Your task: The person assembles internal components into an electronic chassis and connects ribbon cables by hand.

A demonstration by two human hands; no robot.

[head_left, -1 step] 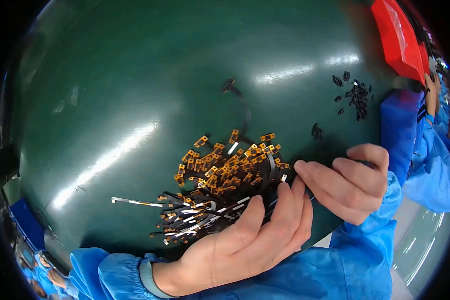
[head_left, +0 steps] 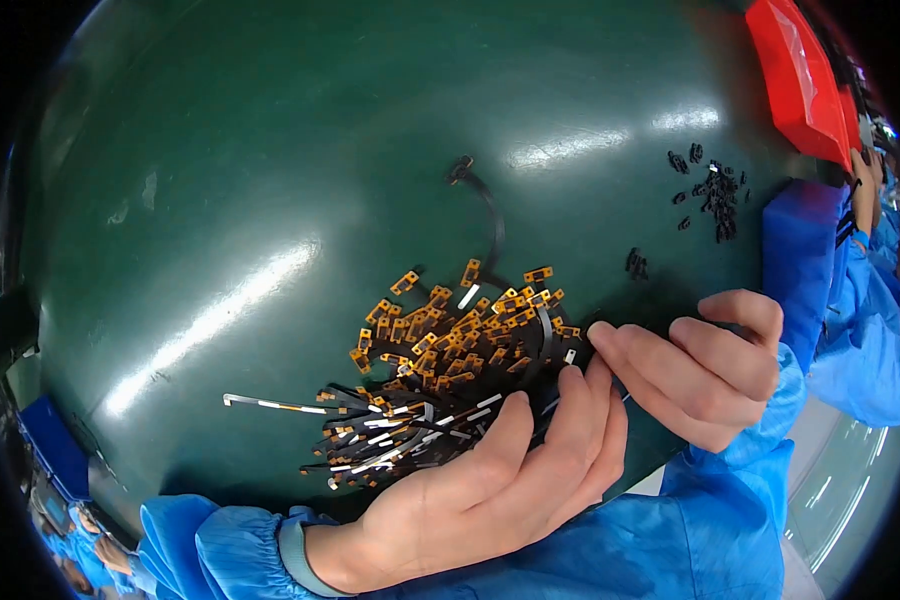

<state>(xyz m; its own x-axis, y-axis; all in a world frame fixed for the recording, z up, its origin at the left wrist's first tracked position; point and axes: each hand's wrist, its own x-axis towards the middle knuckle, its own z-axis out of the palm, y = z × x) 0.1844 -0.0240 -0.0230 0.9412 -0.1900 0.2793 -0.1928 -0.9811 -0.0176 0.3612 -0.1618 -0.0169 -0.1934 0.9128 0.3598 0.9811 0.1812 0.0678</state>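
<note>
A heap of flat black flex cables (head_left: 440,325) with orange connector ends lies on the green table in front of me. My left hand (head_left: 500,485) reaches across the heap's near right side. Its curled fingers close on a dark flex cable, whose white tip (head_left: 570,356) shows just above the fingertips. At the right, thumb and forefinger of my right hand (head_left: 695,375) are pinched together close to the left fingertips. Whatever is between them is hidden. Silver and white strips (head_left: 395,440) stick out of the heap beside my left wrist.
One black cable (head_left: 497,225) curves away from the heap. Small black parts (head_left: 718,205) are scattered at the far right, with a few more (head_left: 636,263) nearer. A red bin (head_left: 800,85) and a blue bin (head_left: 802,245) line the right edge. Other people in blue sleeves sit beyond.
</note>
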